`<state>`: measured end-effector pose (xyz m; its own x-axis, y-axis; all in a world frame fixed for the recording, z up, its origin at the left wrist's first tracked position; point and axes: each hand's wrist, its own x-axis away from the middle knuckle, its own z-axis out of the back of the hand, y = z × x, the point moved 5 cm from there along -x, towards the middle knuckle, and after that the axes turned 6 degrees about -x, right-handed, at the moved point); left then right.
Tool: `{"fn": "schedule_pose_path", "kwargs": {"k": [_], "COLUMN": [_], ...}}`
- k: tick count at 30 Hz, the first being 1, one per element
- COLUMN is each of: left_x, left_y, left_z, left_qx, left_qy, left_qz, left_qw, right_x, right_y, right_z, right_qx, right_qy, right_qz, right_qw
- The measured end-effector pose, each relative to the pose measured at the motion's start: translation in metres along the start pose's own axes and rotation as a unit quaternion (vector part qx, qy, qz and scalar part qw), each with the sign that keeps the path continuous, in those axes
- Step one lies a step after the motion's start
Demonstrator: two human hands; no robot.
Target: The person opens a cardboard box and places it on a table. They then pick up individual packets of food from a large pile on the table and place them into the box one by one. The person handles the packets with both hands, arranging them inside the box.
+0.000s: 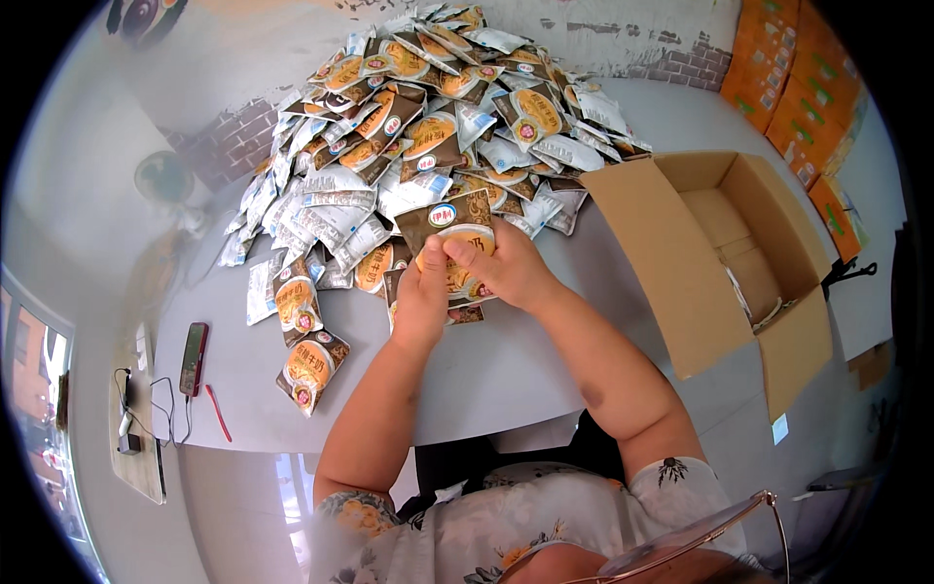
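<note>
Both hands, left hand and right hand, pinch a brown packet.

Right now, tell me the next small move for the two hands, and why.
Probably square up the packets and carry them right to the open cardboard box. The left hand and right hand both grip the stack before the pile, and the box gapes beside them.

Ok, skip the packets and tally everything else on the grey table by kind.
Cardboard box: 1
Phone: 1
Red pen: 1
Total: 3
Orange cartons at the far right are cut off by the rim, so left out. The left hand and right hand hold packets, skipped.
</note>
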<state>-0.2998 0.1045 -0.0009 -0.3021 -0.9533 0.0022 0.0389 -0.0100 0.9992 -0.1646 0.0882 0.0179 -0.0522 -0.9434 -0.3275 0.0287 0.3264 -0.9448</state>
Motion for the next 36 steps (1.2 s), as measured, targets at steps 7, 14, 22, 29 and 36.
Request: {"fn": "schedule_pose_path", "kwargs": {"k": [7, 14, 22, 29, 36], "left_x": [-0.001, 0.011, 0.01, 0.014, 0.009], "left_y": [-0.008, 0.016, 0.006, 0.017, 0.002], "left_z": [0.01, 0.002, 0.008, 0.001, -0.001], "left_qx": [-0.104, -0.161, -0.264, -0.292, -0.292], "left_qy": [0.021, 0.062, 0.084, 0.085, 0.052], "left_qz": [-0.11, -0.255, -0.245, -0.281, -0.27], "left_qw": [0.988, 0.951, 0.929, 0.91, 0.916], "right_x": [0.007, 0.005, 0.001, 0.0, -0.004], "right_y": [-0.019, -0.007, 0.012, 0.022, 0.011], "right_z": [-0.006, -0.005, -0.006, -0.005, 0.011], "right_qx": [-0.038, -0.102, -0.24, -0.308, -0.127], "right_qy": [0.033, 0.028, 0.043, 0.052, 0.094], "right_qz": [0.023, 0.02, -0.109, -0.154, -0.061], "right_qw": [0.998, 0.994, 0.964, 0.937, 0.985]}}
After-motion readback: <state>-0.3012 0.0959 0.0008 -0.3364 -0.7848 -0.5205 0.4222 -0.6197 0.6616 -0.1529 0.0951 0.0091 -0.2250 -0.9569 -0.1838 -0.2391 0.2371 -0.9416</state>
